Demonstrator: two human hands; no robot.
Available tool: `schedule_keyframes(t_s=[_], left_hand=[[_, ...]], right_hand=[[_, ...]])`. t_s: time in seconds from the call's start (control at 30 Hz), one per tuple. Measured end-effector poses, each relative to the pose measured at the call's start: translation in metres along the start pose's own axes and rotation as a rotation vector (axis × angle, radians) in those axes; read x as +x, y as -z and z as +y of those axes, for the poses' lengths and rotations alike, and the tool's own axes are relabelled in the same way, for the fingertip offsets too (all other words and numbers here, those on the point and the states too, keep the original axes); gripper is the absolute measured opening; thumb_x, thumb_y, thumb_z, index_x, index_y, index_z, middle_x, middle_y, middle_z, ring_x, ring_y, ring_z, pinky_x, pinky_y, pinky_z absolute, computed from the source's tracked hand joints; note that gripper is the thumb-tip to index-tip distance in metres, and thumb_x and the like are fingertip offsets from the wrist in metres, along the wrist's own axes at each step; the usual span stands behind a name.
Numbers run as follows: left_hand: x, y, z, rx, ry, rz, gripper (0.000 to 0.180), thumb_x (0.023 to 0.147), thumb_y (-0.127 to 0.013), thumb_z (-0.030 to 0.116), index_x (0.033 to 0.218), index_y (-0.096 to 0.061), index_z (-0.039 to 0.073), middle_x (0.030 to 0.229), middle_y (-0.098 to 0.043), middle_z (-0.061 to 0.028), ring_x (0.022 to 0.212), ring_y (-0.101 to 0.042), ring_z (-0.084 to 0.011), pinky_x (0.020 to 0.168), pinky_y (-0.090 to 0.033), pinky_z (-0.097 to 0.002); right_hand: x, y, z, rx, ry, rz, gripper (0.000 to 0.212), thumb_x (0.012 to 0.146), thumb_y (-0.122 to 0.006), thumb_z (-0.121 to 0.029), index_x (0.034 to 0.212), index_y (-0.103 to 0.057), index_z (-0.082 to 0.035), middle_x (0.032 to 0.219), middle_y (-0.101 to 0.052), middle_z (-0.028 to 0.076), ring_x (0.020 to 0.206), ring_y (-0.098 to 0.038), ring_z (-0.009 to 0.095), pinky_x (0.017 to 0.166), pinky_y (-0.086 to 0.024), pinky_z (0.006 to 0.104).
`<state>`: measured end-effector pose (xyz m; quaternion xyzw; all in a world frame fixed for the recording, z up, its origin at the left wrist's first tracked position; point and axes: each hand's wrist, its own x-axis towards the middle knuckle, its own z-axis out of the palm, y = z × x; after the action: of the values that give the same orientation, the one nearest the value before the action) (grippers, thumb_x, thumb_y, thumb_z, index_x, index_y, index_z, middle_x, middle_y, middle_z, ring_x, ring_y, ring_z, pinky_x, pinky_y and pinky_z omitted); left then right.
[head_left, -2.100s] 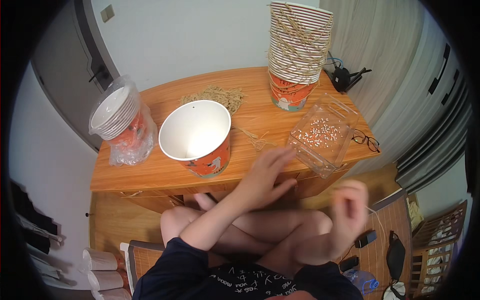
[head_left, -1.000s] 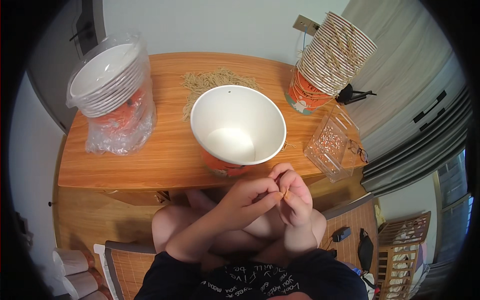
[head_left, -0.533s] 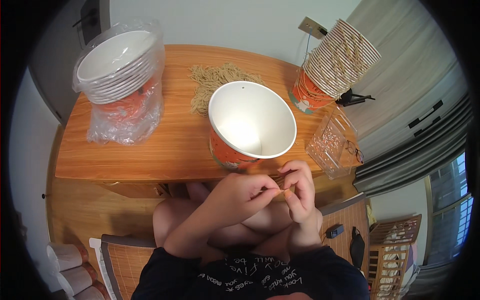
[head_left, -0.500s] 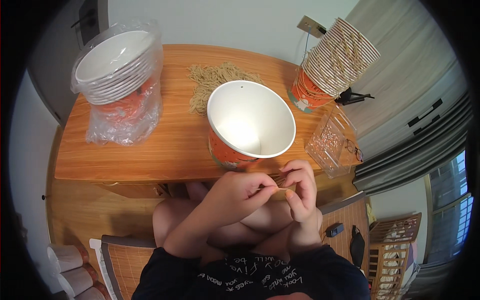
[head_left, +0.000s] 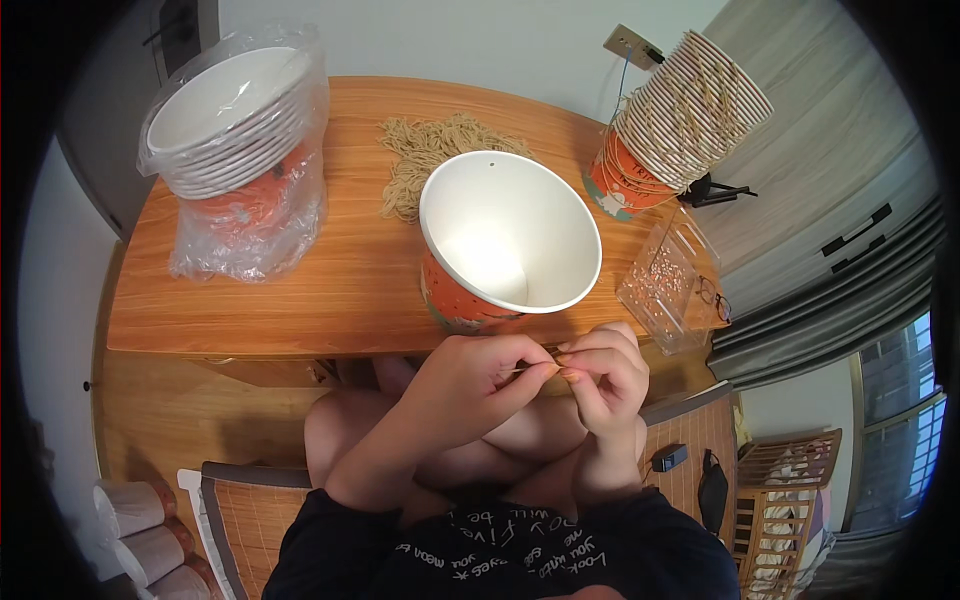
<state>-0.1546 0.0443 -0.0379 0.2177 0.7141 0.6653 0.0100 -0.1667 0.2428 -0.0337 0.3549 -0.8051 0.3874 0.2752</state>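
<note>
- Left hand: fingertips pinched on a thin tan string.
- Right hand: pinching the same string, touching the left.
- Open paper bucket: on wooden table, just beyond both hands.

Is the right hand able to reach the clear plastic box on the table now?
Probably yes. The right hand is close below the clear plastic box and nothing stands between them, but its fingers are pinching a thin string together with the left hand.

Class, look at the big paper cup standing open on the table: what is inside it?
The paper cup shows only bare white walls and a small hole near its rim. Its near inner wall and part of the bottom are hidden by the rim.
</note>
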Motion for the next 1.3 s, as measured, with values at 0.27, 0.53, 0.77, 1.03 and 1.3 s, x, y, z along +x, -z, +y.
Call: schedule_keyframes(t_s=[0.27, 0.53, 0.77, 1.03, 1.3], left_hand=[[-0.003, -0.003, 0.003, 0.14, -0.058, 0.058, 0.012, 0.088, -0.065, 0.02, 0.087, -0.067, 0.009, 0.066, -0.062, -0.0076, 0.055, -0.06, -0.0231, 0.051, -0.045, -0.0341], [-0.009, 0.002, 0.004, 0.188, -0.093, 0.09, 0.009, 0.088, -0.065, 0.019, 0.088, -0.065, 0.01, 0.069, -0.062, -0.0072, 0.06, -0.062, -0.0224, 0.054, -0.047, -0.0332], [-0.014, 0.001, 0.009, 0.277, -0.113, 0.267, 0.008, 0.086, -0.066, 0.016, 0.086, -0.062, 0.01, 0.068, -0.062, -0.0062, 0.058, -0.062, -0.023, 0.052, -0.047, -0.0329], [-0.017, -0.005, 0.004, 0.548, -0.203, 0.479, 0.013, 0.084, -0.067, 0.014, 0.079, -0.055, 0.011, 0.06, -0.054, -0.0039, 0.05, -0.056, -0.022, 0.047, -0.043, -0.0348], [-0.014, -0.004, -0.001, 0.567, -0.209, 0.542, 0.014, 0.083, -0.067, 0.014, 0.078, -0.054, 0.012, 0.06, -0.054, -0.0036, 0.051, -0.056, -0.0215, 0.046, -0.043, -0.0344]], right_hand=[[0.001, -0.004, 0.003, -0.008, -0.011, -0.056, 0.013, 0.082, -0.065, -0.015, 0.076, -0.059, -0.006, 0.074, -0.06, 0.007, 0.071, -0.054, 0.026, 0.07, -0.039, 0.0352], [0.011, -0.002, -0.004, -0.016, -0.036, -0.146, 0.021, 0.087, -0.061, -0.023, 0.077, -0.059, -0.005, 0.072, -0.057, 0.008, 0.069, -0.052, 0.027, 0.068, -0.037, 0.0364], [0.035, 0.002, 0.001, -0.3, 0.051, 0.098, 0.03, 0.084, -0.065, -0.029, 0.106, -0.065, -0.009, 0.105, -0.065, 0.009, 0.105, -0.052, 0.03, 0.093, -0.034, 0.0407], [0.037, -0.014, -0.011, -0.458, 0.064, 0.006, 0.021, 0.076, -0.073, -0.009, 0.096, -0.071, -0.016, 0.089, -0.069, -0.004, 0.096, -0.057, 0.021, 0.09, -0.03, 0.0364], [0.037, -0.022, -0.015, -0.427, 0.064, 0.027, 0.024, 0.073, -0.074, -0.008, 0.096, -0.072, -0.016, 0.088, -0.068, -0.004, 0.093, -0.057, 0.021, 0.088, -0.032, 0.0349]])
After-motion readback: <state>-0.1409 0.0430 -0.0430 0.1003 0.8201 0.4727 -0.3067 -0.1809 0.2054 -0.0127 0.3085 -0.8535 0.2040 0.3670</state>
